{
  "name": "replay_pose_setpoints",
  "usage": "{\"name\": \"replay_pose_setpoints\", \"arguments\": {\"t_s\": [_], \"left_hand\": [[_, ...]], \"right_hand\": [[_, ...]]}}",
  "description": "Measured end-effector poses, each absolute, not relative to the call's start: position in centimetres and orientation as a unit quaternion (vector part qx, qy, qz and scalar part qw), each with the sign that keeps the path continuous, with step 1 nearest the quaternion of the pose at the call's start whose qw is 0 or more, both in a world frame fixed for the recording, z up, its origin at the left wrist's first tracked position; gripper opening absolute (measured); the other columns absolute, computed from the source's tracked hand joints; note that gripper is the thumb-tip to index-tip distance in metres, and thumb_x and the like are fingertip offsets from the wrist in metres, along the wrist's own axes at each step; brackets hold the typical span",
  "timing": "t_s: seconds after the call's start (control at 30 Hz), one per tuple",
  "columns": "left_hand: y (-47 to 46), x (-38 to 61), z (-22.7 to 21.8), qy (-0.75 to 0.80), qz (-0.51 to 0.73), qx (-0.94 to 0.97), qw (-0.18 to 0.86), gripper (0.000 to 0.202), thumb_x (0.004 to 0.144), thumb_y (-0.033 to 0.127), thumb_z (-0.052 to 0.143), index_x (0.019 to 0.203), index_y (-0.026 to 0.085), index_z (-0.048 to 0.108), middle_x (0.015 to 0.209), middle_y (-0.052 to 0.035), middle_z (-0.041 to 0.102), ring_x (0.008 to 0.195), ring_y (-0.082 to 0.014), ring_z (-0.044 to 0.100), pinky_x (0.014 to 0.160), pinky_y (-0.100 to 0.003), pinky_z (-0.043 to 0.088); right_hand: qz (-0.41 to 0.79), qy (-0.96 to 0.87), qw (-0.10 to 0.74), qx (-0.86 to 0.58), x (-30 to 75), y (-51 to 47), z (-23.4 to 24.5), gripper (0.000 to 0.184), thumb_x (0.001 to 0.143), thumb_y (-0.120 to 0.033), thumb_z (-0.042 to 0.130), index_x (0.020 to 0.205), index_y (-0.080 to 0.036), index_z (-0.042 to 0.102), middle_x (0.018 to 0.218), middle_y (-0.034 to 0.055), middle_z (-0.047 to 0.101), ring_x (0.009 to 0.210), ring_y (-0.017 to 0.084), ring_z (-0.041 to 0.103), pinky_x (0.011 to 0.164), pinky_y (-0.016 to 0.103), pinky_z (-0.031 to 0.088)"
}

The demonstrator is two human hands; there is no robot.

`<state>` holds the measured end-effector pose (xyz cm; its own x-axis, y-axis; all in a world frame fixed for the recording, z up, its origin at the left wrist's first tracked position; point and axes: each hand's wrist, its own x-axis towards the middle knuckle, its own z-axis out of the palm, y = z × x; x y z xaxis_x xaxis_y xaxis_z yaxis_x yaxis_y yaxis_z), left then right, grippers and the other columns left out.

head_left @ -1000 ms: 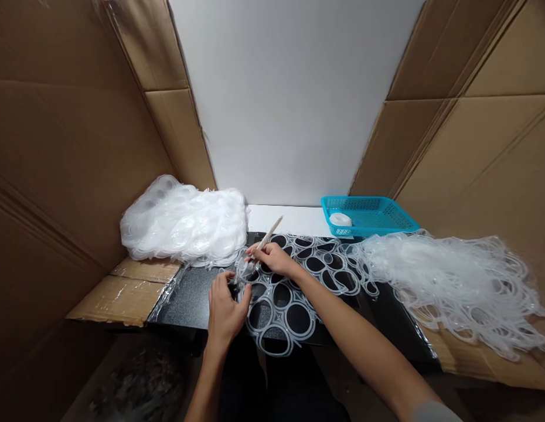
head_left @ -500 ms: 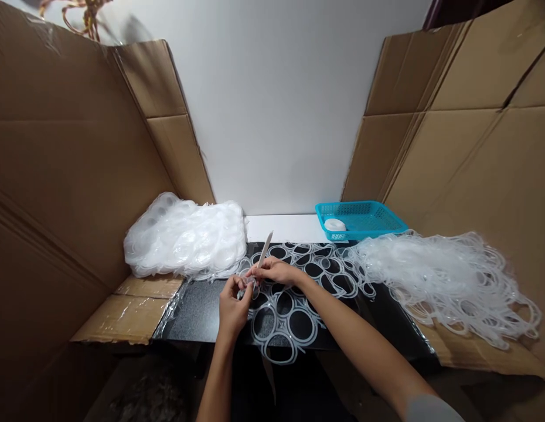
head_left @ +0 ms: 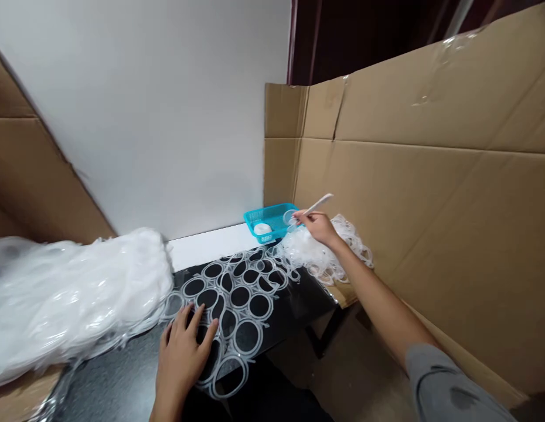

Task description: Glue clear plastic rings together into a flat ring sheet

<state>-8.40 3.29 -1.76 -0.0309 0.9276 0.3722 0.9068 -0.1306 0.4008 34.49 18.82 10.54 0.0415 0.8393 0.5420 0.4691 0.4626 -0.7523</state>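
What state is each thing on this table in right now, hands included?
left hand: flat, fingers spread, pressing the ring sheet.
right hand: closed on the white stick, over the blue basket.
white stick: held, tilted upward.
clear disc: at the right fingertips, it seems.
blue basket: upright, white round piece inside.
ring sheet: flat on the black table, holes empty.
white pile: heaped at left.
ring scraps: loose heap beside the basket.

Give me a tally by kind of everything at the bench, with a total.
basket: 1
white disc: 1, in basket
punched sheet: 1, under left hand
plastic pile: 2
stick: 1, in right hand
Total: 6
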Motion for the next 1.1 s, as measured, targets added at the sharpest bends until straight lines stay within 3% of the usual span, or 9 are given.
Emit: {"name": "replay_pose_setpoints", "arguments": {"t_s": [0.1, 0.2, 0.27, 0.4, 0.53, 0.7, 0.8, 0.93, 1.1], "left_hand": [[3.4, -7.2, -2.5, 0.616, 0.211, 0.759, -0.001, 0.06, 0.097, 0.055, 0.049, 0.148, 0.027, 0.064, 0.162, -0.0096, 0.053, 0.156, -0.0359, 0.04, 0.127, -0.062, 0.027], [3.4, -6.1, -2.7, 0.583, 0.187, 0.791, 0.012, 0.058, 0.099, 0.054, 0.05, 0.152, 0.031, 0.061, 0.165, -0.0053, 0.049, 0.157, -0.0336, 0.039, 0.128, -0.059, 0.029], [3.3, -5.5, -2.6, 0.574, 0.181, 0.798, 0.029, 0.058, 0.1, 0.055, 0.05, 0.152, 0.031, 0.06, 0.164, -0.0054, 0.05, 0.157, -0.0342, 0.04, 0.127, -0.061, 0.029], [2.9, -4.5, -1.8, 0.564, 0.204, 0.798, 0.061, 0.055, 0.103, 0.054, 0.049, 0.15, 0.03, 0.062, 0.162, -0.0067, 0.053, 0.154, -0.0338, 0.044, 0.126, -0.06, 0.033], [2.3, -4.2, -1.5, 0.601, 0.278, 0.749, 0.021, 0.055, 0.104, 0.049, 0.048, 0.148, 0.021, 0.062, 0.159, -0.0129, 0.056, 0.149, -0.0343, 0.05, 0.121, -0.057, 0.042], [1.3, -4.0, -2.1, 0.64, 0.268, 0.72, -0.015, 0.048, 0.101, 0.045, 0.053, 0.138, 0.019, 0.068, 0.151, -0.0162, 0.062, 0.146, -0.0394, 0.052, 0.119, -0.06, 0.042], [0.7, -3.5, -2.1, 0.645, 0.276, 0.713, -0.009, 0.046, 0.1, 0.044, 0.056, 0.137, 0.02, 0.069, 0.153, -0.0156, 0.061, 0.148, -0.039, 0.05, 0.12, -0.06, 0.041], [0.0, -3.2, -1.7, 0.659, 0.305, 0.688, 0.001, 0.04, 0.1, 0.039, 0.058, 0.132, 0.019, 0.069, 0.149, -0.0168, 0.063, 0.144, -0.0369, 0.055, 0.123, -0.06, 0.039], [-0.3, -3.4, -1.7, 0.702, 0.355, 0.617, 0.012, 0.029, 0.099, 0.029, 0.052, 0.118, 0.019, 0.072, 0.137, -0.0156, 0.071, 0.131, -0.0351, 0.065, 0.123, -0.063, 0.039]], "right_hand": [[-0.009, -0.673, 0.439, -0.596, 41.8, 17.5, 12.2, 0.047, 0.105, -0.048, 0.048, 0.104, -0.016, 0.083, 0.114, 0.0143, 0.081, 0.109, 0.026, 0.075, 0.096, 0.034, 0.054], [-0.009, -0.692, 0.225, -0.686, 44.9, 16.4, 12.7, 0.044, 0.105, -0.041, 0.05, 0.095, -0.015, 0.083, 0.098, 0.0137, 0.082, 0.092, 0.024, 0.076, 0.081, 0.028, 0.053], [0.005, -0.683, 0.145, -0.716, 45.1, 15.9, 13.0, 0.043, 0.105, -0.04, 0.05, 0.097, -0.015, 0.084, 0.097, 0.0145, 0.082, 0.087, 0.023, 0.076, 0.074, 0.026, 0.05], [-0.007, -0.662, 0.178, -0.728, 42.9, 15.1, 14.3, 0.046, 0.107, -0.042, 0.045, 0.105, -0.02, 0.084, 0.108, 0.0127, 0.082, 0.096, 0.024, 0.076, 0.075, 0.027, 0.048], [-0.015, -0.681, 0.262, -0.684, 39.4, 14.7, 14.9, 0.048, 0.105, -0.045, 0.045, 0.091, -0.021, 0.084, 0.11, 0.0104, 0.081, 0.097, 0.026, 0.074, 0.082, 0.031, 0.05], [0.154, -0.77, 0.42, -0.456, 30.8, 14.0, 13.2, 0.057, 0.103, -0.06, 0.046, 0.081, -0.021, 0.081, 0.101, 0.0105, 0.078, 0.1, 0.026, 0.071, 0.098, 0.036, 0.052], [0.302, -0.803, 0.393, -0.331, 22.7, 12.9, 11.6, 0.054, 0.104, -0.06, 0.048, 0.088, -0.021, 0.082, 0.095, 0.0091, 0.076, 0.094, 0.025, 0.071, 0.092, 0.036, 0.055], [0.367, -0.86, 0.276, -0.225, 12.9, 13.3, 8.4, 0.026, 0.102, -0.041, 0.061, 0.105, -0.025, 0.081, 0.109, 0.006, 0.077, 0.102, 0.023, 0.069, 0.096, 0.034, 0.052], [0.438, -0.841, 0.211, -0.239, 8.5, 16.6, 2.8, 0.021, 0.095, -0.039, 0.07, 0.093, -0.02, 0.078, 0.103, 0.0068, 0.077, 0.096, 0.021, 0.069, 0.09, 0.032, 0.051]]}}
